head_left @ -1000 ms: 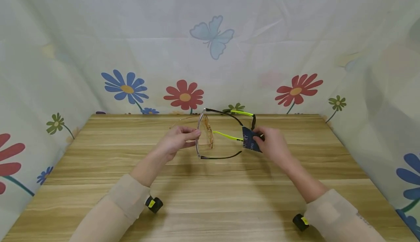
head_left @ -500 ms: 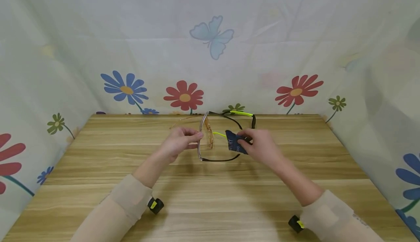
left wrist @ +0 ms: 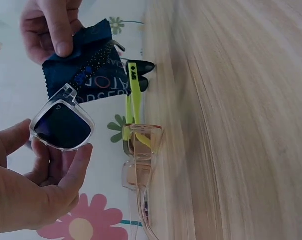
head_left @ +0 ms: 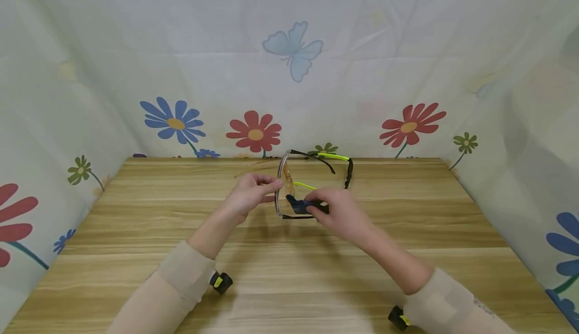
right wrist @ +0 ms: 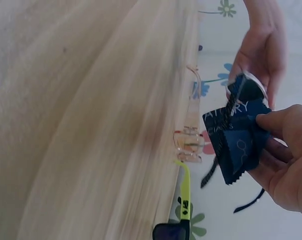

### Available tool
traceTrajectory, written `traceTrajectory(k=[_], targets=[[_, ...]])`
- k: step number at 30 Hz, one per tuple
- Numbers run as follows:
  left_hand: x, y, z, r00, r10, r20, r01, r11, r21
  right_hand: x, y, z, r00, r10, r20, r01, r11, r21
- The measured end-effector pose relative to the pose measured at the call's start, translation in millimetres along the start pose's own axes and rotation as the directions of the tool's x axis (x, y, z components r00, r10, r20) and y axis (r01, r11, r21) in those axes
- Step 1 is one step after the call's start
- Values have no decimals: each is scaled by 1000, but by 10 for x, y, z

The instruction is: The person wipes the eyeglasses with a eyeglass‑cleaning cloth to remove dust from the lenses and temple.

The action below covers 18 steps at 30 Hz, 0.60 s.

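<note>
My left hand grips a pair of sunglasses by the front, thumb and fingers at the edge of the clear frame. The lenses are dark, and the black temples stand unfolded toward the right. Between thumb and fingers of my right hand is a dark blue cleaning cloth with pale printed letters and a zigzag edge. It reaches in between the temples, close to the inner side of the lens nearer me. Part of the near temple is hidden by the cloth and right hand.
Behind the hands, amber see-through glasses rest on the wooden table. Right of them lie black sunglasses with neon yellow temples. A flower-printed curtain rises at the table's back edge and along both sides.
My right hand has carried the cloth leftward and a little nearer to me, from the temple tips to the lens area. The cloth is now more bunched. The left hand has shifted slightly right.
</note>
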State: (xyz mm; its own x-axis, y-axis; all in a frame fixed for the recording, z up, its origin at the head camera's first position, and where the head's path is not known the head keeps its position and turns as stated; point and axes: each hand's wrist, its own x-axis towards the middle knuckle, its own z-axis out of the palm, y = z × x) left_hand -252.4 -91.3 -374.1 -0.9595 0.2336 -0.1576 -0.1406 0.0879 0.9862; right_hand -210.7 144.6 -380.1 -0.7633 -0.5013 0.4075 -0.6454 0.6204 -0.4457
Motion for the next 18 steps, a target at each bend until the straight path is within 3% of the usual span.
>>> traceTrajectory(k=[10, 18], targets=[[16, 32, 38, 999, 40, -10, -40, 999, 0, -5, -95, 121, 998, -52, 36, 50, 996, 74], [35, 30, 23, 999, 32, -16, -32, 999, -3, 4, -81, 150, 987, -153, 42, 146, 981, 127]])
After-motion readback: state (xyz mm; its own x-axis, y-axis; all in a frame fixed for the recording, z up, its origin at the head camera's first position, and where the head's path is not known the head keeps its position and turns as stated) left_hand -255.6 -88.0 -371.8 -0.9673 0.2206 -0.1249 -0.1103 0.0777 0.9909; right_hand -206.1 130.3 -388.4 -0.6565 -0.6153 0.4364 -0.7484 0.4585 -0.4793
